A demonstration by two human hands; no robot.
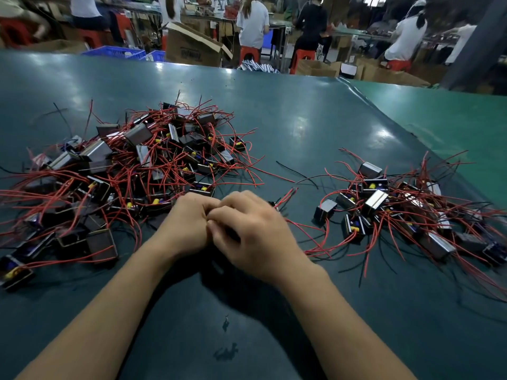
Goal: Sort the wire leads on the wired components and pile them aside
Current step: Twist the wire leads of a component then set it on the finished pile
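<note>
Wired components lie in two heaps on the dark teal table (301,111) that fills most of what I see from the head camera. Working down in size: the left pile (123,171) is the biggest thing on it, a broad tangle of small metal-cased blocks with red leads and a few black ones sprawling out toward the left edge. The right pile (406,215) is smaller and looser, well apart from the first, with its own red leads trailing toward me and to the right. Between the two heaps a loose black wire (297,172) lies on bare tabletop.

My two forearms come in from the bottom and meet in the gap between the piles, nearer the left one. My left hand (186,223) has its fingers curled inward, knuckles up, and my right hand (252,231) is curled against it, fingertips of both pressed together around something small. I think it is one component, but the hands cover it and I cannot tell which hand bears it. A short bunch of red leads (286,196) sticks out just past my right knuckles, tips pointing up and right, with a dark bit at its base.

Beyond the far edge a cardboard box (193,46) stands open, and people sit on red stools at other benches.
</note>
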